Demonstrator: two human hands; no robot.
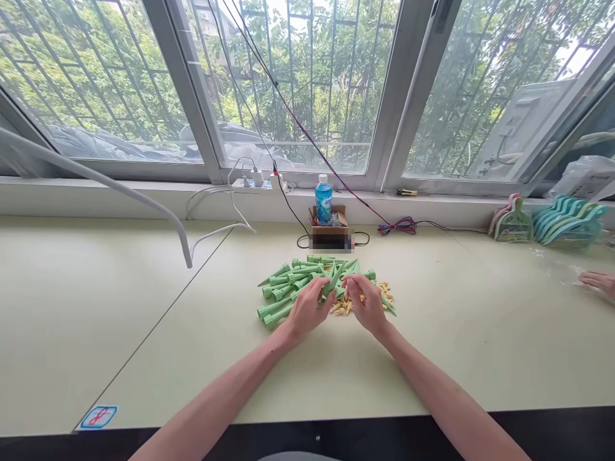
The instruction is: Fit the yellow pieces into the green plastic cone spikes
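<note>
My left hand (310, 305) is closed around a green plastic watering spike (333, 282), whose pointed tip slants up to the right. Just to the right, my right hand (368, 304) has its fingertips pinched together close to that spike; whatever they hold is too small or hidden to make out. Beneath and behind both hands lies a heap of similar green spikes (283, 293), some with ridged collars. Small yellow-tan pieces (342, 307) are scattered around and under my right hand.
Behind the heap stands a small cardboard box (342, 218) with a blue bottle (323, 202) and a blurred dark device in front. A coiled cable (401, 225) and several small dustpan-like items (569, 221) are farther right. Another person's hand (598, 280) rests at the right edge. A white curved arm (144, 208) overhangs the left.
</note>
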